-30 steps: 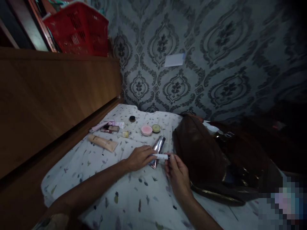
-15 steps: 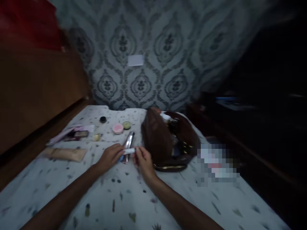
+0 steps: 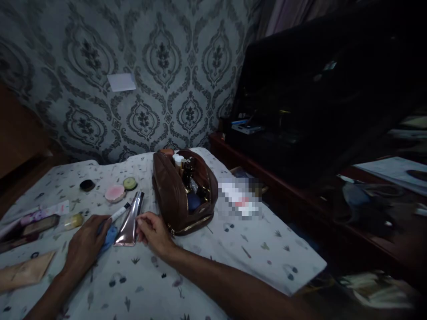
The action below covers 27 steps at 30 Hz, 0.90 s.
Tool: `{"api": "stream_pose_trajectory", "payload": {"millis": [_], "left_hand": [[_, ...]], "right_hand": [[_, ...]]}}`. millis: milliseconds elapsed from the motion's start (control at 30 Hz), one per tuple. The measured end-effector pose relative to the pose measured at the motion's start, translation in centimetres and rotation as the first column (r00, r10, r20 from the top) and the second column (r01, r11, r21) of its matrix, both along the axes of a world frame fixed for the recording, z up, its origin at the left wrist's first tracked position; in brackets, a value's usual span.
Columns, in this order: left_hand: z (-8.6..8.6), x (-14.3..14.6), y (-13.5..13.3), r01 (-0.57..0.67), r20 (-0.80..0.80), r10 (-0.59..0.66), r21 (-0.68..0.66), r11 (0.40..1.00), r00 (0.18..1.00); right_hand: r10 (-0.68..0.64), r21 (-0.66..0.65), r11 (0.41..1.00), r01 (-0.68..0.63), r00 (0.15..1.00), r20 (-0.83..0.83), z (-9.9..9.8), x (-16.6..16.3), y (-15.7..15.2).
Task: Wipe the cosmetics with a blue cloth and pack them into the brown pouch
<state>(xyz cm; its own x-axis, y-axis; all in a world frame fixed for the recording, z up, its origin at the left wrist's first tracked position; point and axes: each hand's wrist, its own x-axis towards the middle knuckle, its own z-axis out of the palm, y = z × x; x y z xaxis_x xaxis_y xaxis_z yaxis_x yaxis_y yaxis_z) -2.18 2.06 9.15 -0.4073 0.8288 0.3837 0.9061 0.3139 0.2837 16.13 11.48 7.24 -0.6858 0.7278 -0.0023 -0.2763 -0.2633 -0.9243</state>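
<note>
My left hand (image 3: 85, 242) is closed around a slim white tube (image 3: 119, 213) with a dark end pointing up and right. Crumpled blue cloth or wrap (image 3: 109, 238) shows under its fingers. My right hand (image 3: 155, 233) has loosely curled, parted fingers and appears to hold nothing. Its fingertips are beside the right edge of a shiny pink squeeze tube (image 3: 128, 229), which lies on the patterned sheet; whether they touch it I cannot tell. Just beyond my right hand stands an unzipped brown cosmetic bag (image 3: 170, 191) with white-capped and dark bottles (image 3: 179, 162) inside.
A pink round container (image 3: 115, 194), a green round jar (image 3: 130, 183) and a black lid (image 3: 87, 185) lie farther back. At left are a yellow item (image 3: 74, 221), a beige tube (image 3: 25, 272) and a purple-white package (image 3: 45, 213). A dark television (image 3: 300, 98) stands right.
The view has swung right, so the bag and items appear farther left. My right hand has let go of the white tube's end and is now apart from my left hand.
</note>
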Motion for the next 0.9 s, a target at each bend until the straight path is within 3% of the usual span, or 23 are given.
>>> {"api": "stream_pose_trajectory", "payload": {"millis": [233, 367, 467, 533, 600, 733, 900], "left_hand": [[1.0, 0.4, -0.1, 0.014, -0.085, -0.013, 0.004, 1.0, 0.996], [2.0, -1.2, -0.5, 0.006, -0.054, -0.002, 0.067, 0.998, 0.999], [3.4, -3.8, -1.1, -0.21, -0.056, 0.207, -0.07, 0.975, 0.977], [4.5, -6.0, -1.5, -0.378, -0.104, 0.364, -0.176, 0.909, 0.925], [5.3, -8.6, -1.8, -0.47, -0.139, 0.45, -0.209, 0.857, 0.882], [5.5, -13.6, -1.6, -0.519, -0.181, 0.486, -0.301, 0.8, 0.855], [4.7, -17.6, -0.3, -0.457, -0.201, 0.411, -0.448, 0.769, 0.889]], "right_hand": [[0.004, 0.036, 0.999, -0.005, 0.999, 0.046, 0.6, 0.3, 0.0], [-0.01, 0.035, 0.999, 0.008, 0.997, 0.074, 1.3, 0.3, 0.0], [-0.008, 0.048, 0.999, 0.003, 0.995, 0.096, 1.8, 0.1, -0.1], [-0.004, 0.055, 0.998, -0.001, 0.995, 0.1, 2.1, 0.2, -0.2], [-0.009, 0.057, 0.998, 0.004, 0.995, 0.102, 2.2, 0.2, -0.4], [-0.026, 0.068, 0.998, 0.019, 0.993, 0.113, 2.1, 0.1, -0.4], [-0.023, 0.064, 0.998, 0.015, 0.993, 0.114, 2.2, 0.1, -0.3]]}}
